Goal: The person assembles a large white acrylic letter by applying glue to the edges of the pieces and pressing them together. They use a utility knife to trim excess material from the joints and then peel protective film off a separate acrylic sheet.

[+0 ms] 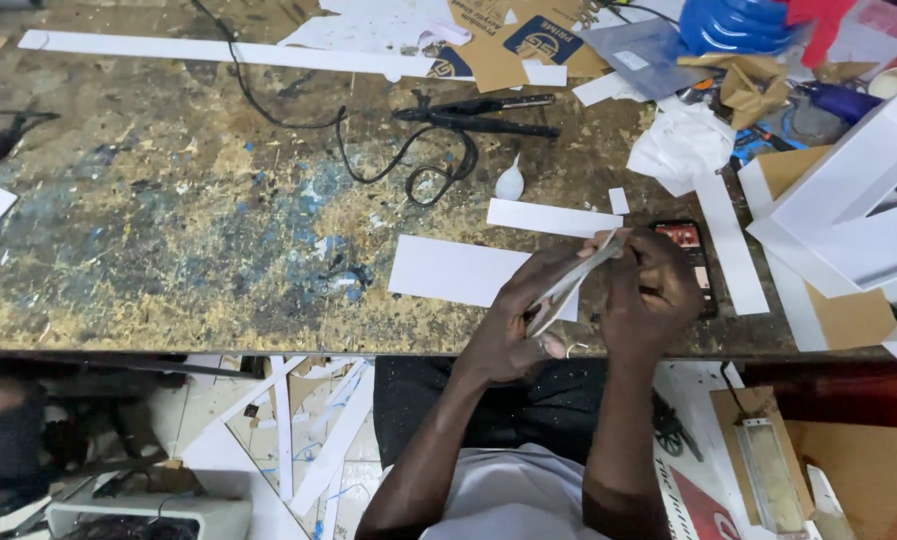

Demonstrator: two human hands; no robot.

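Note:
Over the near edge of a stained, paint-flecked workbench (pixel 169 230), both my hands grip a thin, narrow pale strip (pixel 572 283) that slants up to the right. My left hand (pixel 514 325) pinches its lower end. At the upper end, my right hand (pixel 651 295) closes its fingers around the strip. A white rectangular sheet (pixel 449 270) lies flat on the bench just left of my hands, partly hidden by my left hand. A shorter white strip (pixel 554 217) lies just beyond them.
A phone (pixel 691 250) lies behind my right hand. A black corded tool (pixel 489 115) rests mid-bench with its cable looped. White board pieces (pixel 849 200), cardboard and blue gloves (pixel 734 25) crowd the right and far side. Off-cuts litter the floor below.

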